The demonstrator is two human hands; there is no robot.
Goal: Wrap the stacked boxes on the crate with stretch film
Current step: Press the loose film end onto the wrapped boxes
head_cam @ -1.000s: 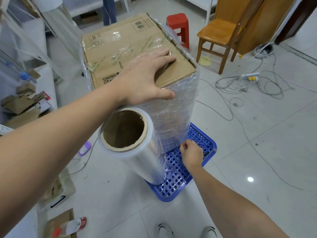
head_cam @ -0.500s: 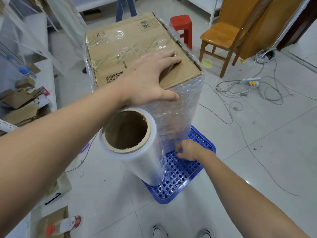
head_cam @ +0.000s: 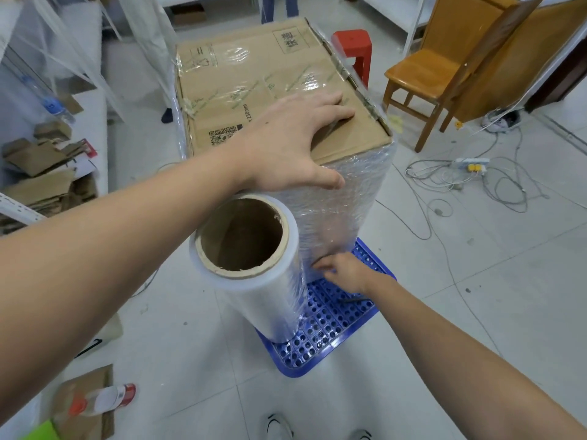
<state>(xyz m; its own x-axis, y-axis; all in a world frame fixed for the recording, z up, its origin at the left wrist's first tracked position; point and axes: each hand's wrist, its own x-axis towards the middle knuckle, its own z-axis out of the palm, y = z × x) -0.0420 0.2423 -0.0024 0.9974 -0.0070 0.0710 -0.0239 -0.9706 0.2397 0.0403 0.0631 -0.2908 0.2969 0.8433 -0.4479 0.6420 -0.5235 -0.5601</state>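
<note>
Left hand [head_cam: 286, 144] is pressing flat, fingers straight, on the stacked boxes [head_cam: 254, 87], right hand [head_cam: 344, 273] is working the film low at the wrap's 6 o'clock by the roll [head_cam: 263, 274] (pinch or just touch, cannot tell), so I'd be smoothing the tail firmly while steadying the top.

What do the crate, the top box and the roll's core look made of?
Crate: glossy blue moulded plastic, judging by its perforated grid. Top box: matte brown corrugated cardboard, with printed marks and taped flaps. Roll's core: probably thick paperboard tube, brown and fibrous at the rim.
</note>
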